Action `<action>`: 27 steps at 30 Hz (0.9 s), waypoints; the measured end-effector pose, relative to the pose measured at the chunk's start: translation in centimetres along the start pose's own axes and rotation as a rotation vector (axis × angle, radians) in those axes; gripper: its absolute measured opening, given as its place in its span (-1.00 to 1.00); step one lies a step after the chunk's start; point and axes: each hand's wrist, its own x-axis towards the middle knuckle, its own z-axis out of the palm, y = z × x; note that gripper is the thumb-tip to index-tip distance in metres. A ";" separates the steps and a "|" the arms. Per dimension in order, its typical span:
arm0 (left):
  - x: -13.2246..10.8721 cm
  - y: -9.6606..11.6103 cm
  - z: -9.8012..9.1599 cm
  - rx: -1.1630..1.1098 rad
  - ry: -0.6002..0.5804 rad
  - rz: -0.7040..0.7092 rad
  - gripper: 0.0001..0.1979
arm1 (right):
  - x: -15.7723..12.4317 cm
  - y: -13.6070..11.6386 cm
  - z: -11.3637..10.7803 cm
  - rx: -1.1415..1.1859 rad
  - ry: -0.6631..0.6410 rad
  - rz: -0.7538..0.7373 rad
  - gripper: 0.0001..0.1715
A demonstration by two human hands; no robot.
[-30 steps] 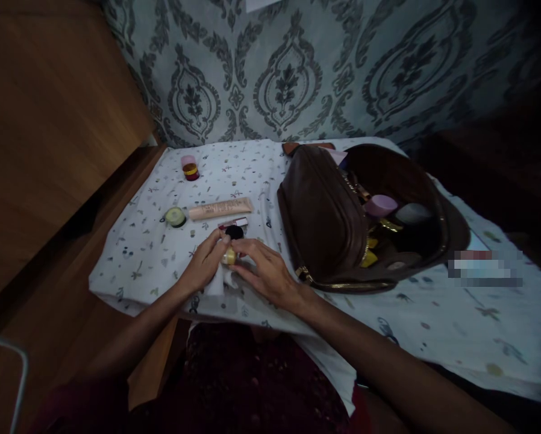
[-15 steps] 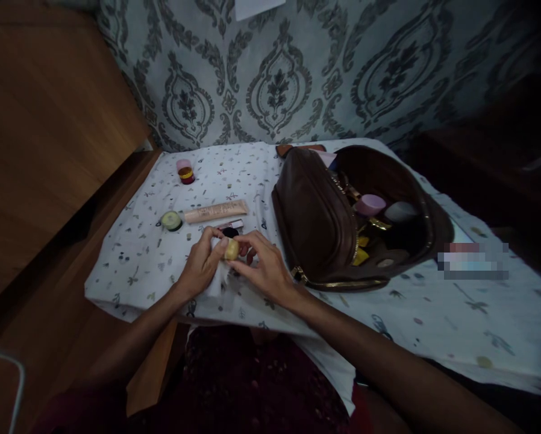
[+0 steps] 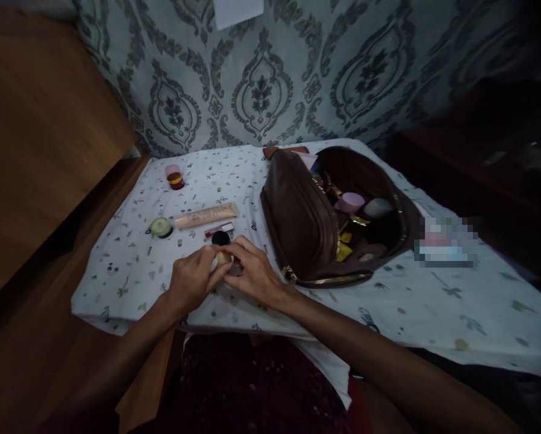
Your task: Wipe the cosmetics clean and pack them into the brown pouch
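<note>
Close to the front edge of the cloth, my left hand (image 3: 191, 274) and my right hand (image 3: 255, 274) meet with their fingers closed around a small yellowish rounded object (image 3: 224, 258). A bit of white shows by the left fingers; the earlier view shows it as a thin white wipe or tissue. Just beyond the fingertips is a round black lid-like piece (image 3: 220, 238). Behind it lie a small red-and-silver tube (image 3: 218, 229) and a beige squeeze tube (image 3: 206, 216). A low jar with a pale green top (image 3: 161, 227) sits to their left.
An unzipped brown bag (image 3: 297, 223) stands right of my hands, holding a pink cup-like item (image 3: 350, 202) and several other things. A pink-and-red jar (image 3: 175, 177) is at the back left. Patterned white cloth (image 3: 130, 259) covers the surface; a wooden panel (image 3: 49, 120) borders the left.
The camera view has shifted, sliding the scene left. My fingers have closed further over the yellowish object, and the white wipe is now mostly hidden. The black piece shows more fully.
</note>
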 end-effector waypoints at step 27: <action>11.2 7.6 -0.1 0.025 0.027 0.684 -0.49 | -2.2 -6.4 -21.9 -0.263 0.324 0.118 -0.77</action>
